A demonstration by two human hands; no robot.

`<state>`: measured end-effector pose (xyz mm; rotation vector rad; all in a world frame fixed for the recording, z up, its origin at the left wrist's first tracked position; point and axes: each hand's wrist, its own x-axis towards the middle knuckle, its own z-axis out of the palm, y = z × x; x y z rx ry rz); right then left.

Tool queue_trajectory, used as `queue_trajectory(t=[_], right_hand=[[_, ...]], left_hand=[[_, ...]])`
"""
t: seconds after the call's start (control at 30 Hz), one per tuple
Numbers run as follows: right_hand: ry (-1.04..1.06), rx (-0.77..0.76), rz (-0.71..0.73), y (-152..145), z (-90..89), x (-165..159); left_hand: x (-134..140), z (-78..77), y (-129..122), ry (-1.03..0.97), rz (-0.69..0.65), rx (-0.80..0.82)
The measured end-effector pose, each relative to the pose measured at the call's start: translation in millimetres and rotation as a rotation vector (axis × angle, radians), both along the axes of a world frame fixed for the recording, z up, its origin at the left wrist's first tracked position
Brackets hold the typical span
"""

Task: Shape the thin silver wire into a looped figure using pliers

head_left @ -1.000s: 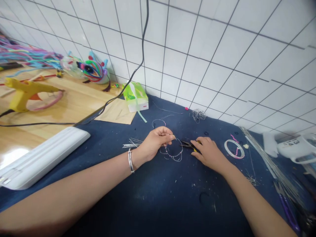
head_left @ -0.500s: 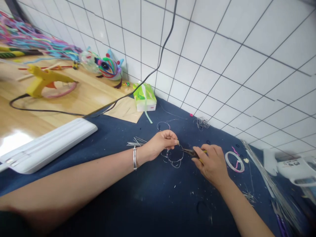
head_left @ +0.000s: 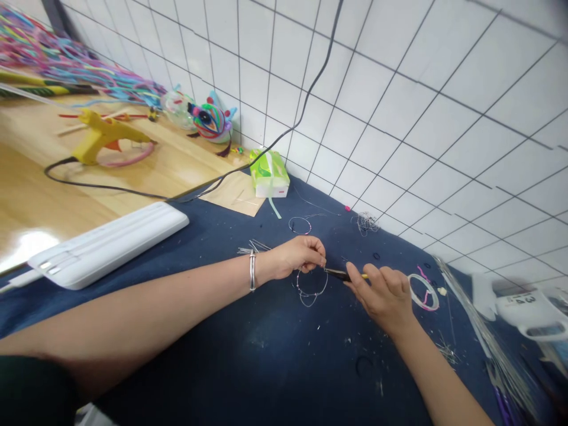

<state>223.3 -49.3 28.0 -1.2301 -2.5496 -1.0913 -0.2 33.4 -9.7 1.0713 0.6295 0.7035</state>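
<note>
My left hand (head_left: 302, 258) pinches a thin wire ring (head_left: 316, 294) that hangs below the fingers; small beads and looser wire loops show along it. My right hand (head_left: 384, 296) is closed round a pair of pliers (head_left: 339, 274) with yellow on the handles. The pliers' tips reach the ring's wire just beside my left fingertips. Whether the jaws are closed on the wire is too small to tell. Behind my left hand a second wire ring (head_left: 300, 226) with beads lies on the dark blue cloth (head_left: 275, 355).
Straight wires (head_left: 252, 246) lie behind my left wrist, and a wire tangle (head_left: 367, 222) sits near the tiled wall. At right are a white coil (head_left: 423, 292) and long wire bundles (head_left: 483, 331). A white power bank-like box (head_left: 110, 242), glue gun (head_left: 106, 139) and tissue pack (head_left: 270, 174) stand left.
The pliers have moved left, their tips now against the wire by my left fingertips. The whole view has shifted slightly, with the table things now further right.
</note>
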Motion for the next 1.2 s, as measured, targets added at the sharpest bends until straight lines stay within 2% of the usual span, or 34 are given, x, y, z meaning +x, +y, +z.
queue_trajectory(t=[0.3, 0.5, 0.63, 0.9, 1.2], right_hand=[[-0.011, 0.025, 0.042, 2.3, -2.6, 2.4], [0.019, 0.124, 0.115, 5.4, -5.6, 2.8], [0.035, 0.092, 0.112, 5.4, -5.0, 2.5], [0.054, 0.024, 0.091, 5.6, -4.8, 1.4], [0.017, 0.117, 0.085, 3.2, -1.6, -0.7]], left_hand=[[-2.0, 3.1, 1.8, 0.021, -0.085, -0.028], [-1.5, 5.7, 2.5, 0.035, -0.123, -0.018], [-1.4, 5.4, 1.1, 0.041, -0.099, 0.012], [1.2, 10.9, -6.8, 0.068, -0.057, 0.177], [-0.9, 4.4, 0.9, 0.085, -0.011, 0.128]])
